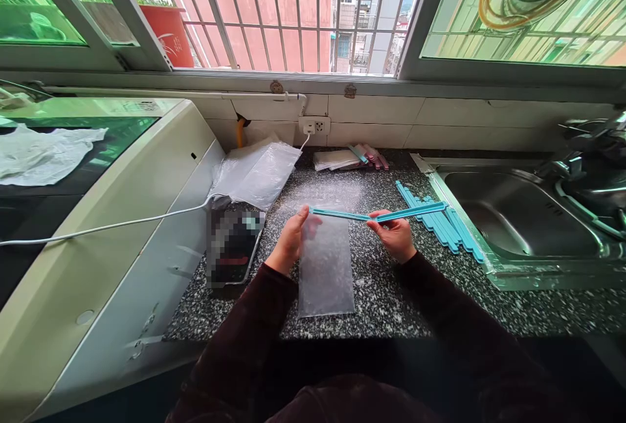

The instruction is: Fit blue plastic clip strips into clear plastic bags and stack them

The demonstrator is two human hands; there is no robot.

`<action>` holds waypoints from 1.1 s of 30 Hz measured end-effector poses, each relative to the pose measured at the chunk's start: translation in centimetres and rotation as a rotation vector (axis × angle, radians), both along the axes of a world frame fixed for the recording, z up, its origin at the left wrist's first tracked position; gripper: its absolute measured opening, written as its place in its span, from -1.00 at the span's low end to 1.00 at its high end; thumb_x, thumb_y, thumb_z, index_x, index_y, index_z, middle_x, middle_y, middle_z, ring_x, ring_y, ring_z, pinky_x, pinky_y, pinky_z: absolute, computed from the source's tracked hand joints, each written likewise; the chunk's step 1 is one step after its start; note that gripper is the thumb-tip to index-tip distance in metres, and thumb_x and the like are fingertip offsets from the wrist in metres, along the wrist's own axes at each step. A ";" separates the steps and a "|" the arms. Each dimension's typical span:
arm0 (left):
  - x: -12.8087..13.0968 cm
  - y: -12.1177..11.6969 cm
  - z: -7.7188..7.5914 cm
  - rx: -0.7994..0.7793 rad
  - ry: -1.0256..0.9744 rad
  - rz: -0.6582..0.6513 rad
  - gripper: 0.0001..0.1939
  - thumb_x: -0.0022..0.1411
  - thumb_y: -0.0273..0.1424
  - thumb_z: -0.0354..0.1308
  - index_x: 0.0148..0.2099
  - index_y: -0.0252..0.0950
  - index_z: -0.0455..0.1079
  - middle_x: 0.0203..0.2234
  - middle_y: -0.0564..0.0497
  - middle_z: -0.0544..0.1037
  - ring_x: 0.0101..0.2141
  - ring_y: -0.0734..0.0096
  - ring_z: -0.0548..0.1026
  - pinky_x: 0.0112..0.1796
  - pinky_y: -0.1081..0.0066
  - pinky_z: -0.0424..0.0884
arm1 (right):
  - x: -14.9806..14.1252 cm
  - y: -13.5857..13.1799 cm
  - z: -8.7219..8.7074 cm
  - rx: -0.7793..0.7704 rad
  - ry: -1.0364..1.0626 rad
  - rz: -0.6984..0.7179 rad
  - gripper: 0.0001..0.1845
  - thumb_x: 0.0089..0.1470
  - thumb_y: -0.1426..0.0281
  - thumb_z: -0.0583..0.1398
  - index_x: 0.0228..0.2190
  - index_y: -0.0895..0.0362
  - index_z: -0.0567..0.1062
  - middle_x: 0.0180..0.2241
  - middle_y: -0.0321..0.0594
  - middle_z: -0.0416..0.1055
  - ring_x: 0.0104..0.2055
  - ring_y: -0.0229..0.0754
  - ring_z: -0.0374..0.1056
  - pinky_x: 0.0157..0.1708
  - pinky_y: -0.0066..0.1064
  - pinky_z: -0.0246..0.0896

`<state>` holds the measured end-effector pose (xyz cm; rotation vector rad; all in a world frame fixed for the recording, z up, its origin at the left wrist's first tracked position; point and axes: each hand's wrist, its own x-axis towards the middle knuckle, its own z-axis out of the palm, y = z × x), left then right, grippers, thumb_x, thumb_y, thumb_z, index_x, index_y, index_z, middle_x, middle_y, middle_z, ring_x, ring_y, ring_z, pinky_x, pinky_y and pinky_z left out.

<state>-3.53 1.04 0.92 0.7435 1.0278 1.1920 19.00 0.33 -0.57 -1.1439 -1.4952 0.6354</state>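
Observation:
A clear plastic bag (327, 273) hangs flat over the counter, its top edge level with my hands. My left hand (289, 240) pinches the bag's upper left corner and the end of a teal bag sealing clip (413, 212). The clip is hinged open into a wide, shallow V, with one arm along the bag's top edge and the other pointing right. At the hinge, my right hand (397, 238) grips the clip between thumb and fingers. To its right, several closed teal clips (443, 227) lie in a loose pile.
A stack of clear bags (259, 172) lies at the back left, above a partly blurred phone (237, 253). Pink clips (375, 157) rest by the wall. A steel sink (518, 214) is at the right, a stove (122, 214) at the left. A white cable (147, 221) crosses the stove.

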 end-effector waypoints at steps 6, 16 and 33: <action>0.1 -0.4 0.6 0.073 0.038 -0.138 -0.70 -0.31 -0.28 0.35 -0.55 -0.37 0.38 -0.74 0.16 0.28 -0.68 0.65 0.17 -0.61 0.55 0.04 | 0.4 0.1 0.4 0.074 0.054 -0.137 -0.71 -0.13 0.17 0.26 -0.44 0.14 0.48 -0.48 -0.25 0.44 -0.53 -0.30 0.27 -0.51 -0.44 0.24; 0.6 -1.0 0.3 0.078 -0.043 -0.227 -0.68 -0.29 -0.26 0.38 -0.49 -0.38 0.43 -0.69 0.13 0.35 -0.66 0.65 0.22 -0.59 0.55 0.03 | 1.0 0.8 -0.1 0.097 -0.014 -0.236 -0.72 -0.11 0.18 0.25 -0.46 0.16 0.50 -0.50 -0.24 0.44 -0.59 -0.33 0.20 -0.57 -0.45 0.20; 1.5 -1.1 -0.1 0.025 0.012 -0.239 -0.55 -0.27 -0.05 0.32 -0.54 -0.38 0.43 -0.82 0.21 0.12 -0.73 0.68 0.05 -0.64 0.52 -0.08 | -0.5 -0.6 -0.1 0.153 -0.179 0.023 -0.79 -0.01 0.23 0.20 -0.46 0.13 0.48 -0.46 -0.23 0.47 -0.58 -0.34 0.22 -0.57 -0.47 0.21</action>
